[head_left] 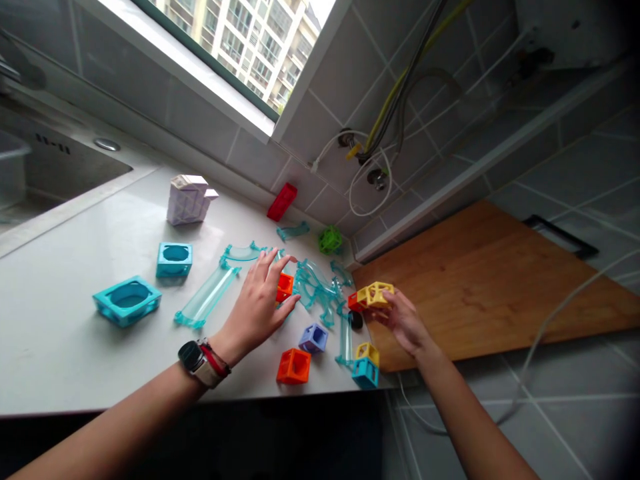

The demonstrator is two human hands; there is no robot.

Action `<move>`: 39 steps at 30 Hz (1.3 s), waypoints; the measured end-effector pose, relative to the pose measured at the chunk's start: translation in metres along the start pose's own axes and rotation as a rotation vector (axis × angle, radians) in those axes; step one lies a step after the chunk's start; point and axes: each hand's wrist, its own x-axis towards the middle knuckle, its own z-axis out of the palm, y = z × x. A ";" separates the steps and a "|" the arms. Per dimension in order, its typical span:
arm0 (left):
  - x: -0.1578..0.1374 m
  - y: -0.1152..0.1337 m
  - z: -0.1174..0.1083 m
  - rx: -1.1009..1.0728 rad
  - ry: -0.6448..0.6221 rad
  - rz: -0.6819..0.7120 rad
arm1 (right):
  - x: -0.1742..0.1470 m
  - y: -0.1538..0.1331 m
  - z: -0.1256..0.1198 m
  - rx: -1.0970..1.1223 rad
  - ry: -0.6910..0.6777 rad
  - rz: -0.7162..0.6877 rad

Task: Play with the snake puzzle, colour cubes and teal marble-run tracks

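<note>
My left hand (260, 293), with a watch on its wrist, reaches over the middle of the counter. Its fingers are stretched out and its thumb is apart, beside an orange cube block (285, 287) partly hidden behind it; contact cannot be made out. In my right hand (404, 323) is a yellow openwork block (377, 294), pinched near the cutting board. A red-orange block (355, 301) sits at the yellow one's left end. Below lie a purple cube block (313, 339), another orange cube (293, 367), and a blue cube (365, 373) against a yellow cube (367, 352).
Clear teal track pieces (315, 283) are heaped between my hands, with a long chute (207, 297) leftward. Two teal blocks (127, 300), a pale box-like piece (189, 200), a red block (283, 202) and a green ball (330, 239) stand around. A wooden cutting board (465, 287) leans right.
</note>
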 end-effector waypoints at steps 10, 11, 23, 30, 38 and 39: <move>-0.007 0.064 -0.020 -0.831 -0.539 -0.170 | -0.079 0.014 0.055 -0.753 -0.554 -0.622; -0.008 0.064 -0.018 -0.914 -0.562 -0.231 | -0.079 0.014 0.057 -0.771 -0.535 -0.661; 0.003 0.057 -0.025 -0.891 -0.496 -0.255 | -0.076 -0.004 0.047 -0.593 -0.372 -0.551; 0.004 0.052 -0.023 -0.801 -0.430 -0.265 | 0.039 0.027 -0.037 -0.902 0.001 -0.470; 0.001 0.049 -0.018 -0.754 -0.433 -0.261 | 0.086 0.068 -0.055 -1.138 0.049 -0.453; 0.000 0.049 -0.017 -0.748 -0.438 -0.262 | 0.090 0.070 -0.054 -1.154 0.047 -0.452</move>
